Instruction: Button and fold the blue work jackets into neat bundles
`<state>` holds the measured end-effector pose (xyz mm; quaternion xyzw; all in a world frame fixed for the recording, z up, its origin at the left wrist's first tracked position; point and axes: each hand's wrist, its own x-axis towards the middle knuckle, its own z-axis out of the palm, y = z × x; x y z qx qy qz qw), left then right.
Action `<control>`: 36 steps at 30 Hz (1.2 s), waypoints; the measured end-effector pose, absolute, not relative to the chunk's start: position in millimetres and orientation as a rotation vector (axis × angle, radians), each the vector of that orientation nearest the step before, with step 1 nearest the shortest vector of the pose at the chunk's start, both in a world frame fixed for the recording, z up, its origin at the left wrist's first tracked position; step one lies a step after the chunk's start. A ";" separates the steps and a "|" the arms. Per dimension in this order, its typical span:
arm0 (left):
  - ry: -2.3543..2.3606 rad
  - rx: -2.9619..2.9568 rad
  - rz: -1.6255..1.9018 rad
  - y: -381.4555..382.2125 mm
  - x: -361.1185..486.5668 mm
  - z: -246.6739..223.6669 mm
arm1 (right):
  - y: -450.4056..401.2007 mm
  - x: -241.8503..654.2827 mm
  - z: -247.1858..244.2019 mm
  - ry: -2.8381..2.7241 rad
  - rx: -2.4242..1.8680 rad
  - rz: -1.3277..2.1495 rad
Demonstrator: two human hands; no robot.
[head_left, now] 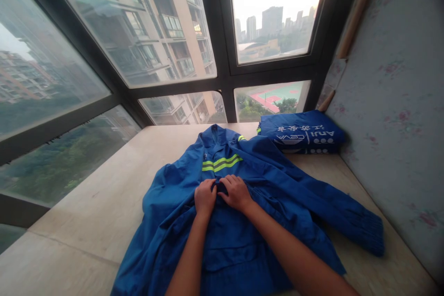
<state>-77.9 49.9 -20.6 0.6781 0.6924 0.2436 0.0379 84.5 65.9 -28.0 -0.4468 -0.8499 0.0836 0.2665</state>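
A blue work jacket with yellow-green and grey reflective stripes lies spread front side up, its collar toward the window. One sleeve stretches out to the right. At the middle of the jacket's front, my left hand is closed on the fabric along the front opening. My right hand pinches the cloth just beside it, thumb and fingers curled inward. The two hands almost meet, and the fabric between them is bunched. What exactly lies under the fingertips, a button or only cloth, is hidden.
A folded blue garment with white lettering rests at the back right, against the papered wall. The pale stone sill carries everything. Dark-framed windows close off the back and left sides.
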 end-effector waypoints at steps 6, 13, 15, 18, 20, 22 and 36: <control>2.069 2.034 0.855 54.6 -82.7 -25.6 | 65.4 82.0 -32.7 -2.287 -1.213 0.143; 2.076 2.058 0.856 47.9 -74.3 -25.9 | 52.5 64.6 -34.8 -2.183 -1.316 0.203; 2.060 2.075 0.854 47.0 -73.7 -24.9 | 50.6 63.6 -33.7 -2.159 -1.290 0.259; 1.998 2.124 0.836 45.2 -73.6 -23.7 | 54.2 65.4 -32.9 -2.113 -1.242 0.331; 1.941 2.157 0.826 43.0 -73.6 -23.7 | 60.2 66.0 -32.7 -2.046 -1.302 0.393; 1.884 2.172 0.830 40.0 -74.0 -24.3 | 67.4 65.2 -32.0 -1.974 -1.413 0.450; 1.590 1.933 1.094 39.6 -84.8 -30.2 | 66.5 79.3 -22.5 -2.162 -1.516 0.554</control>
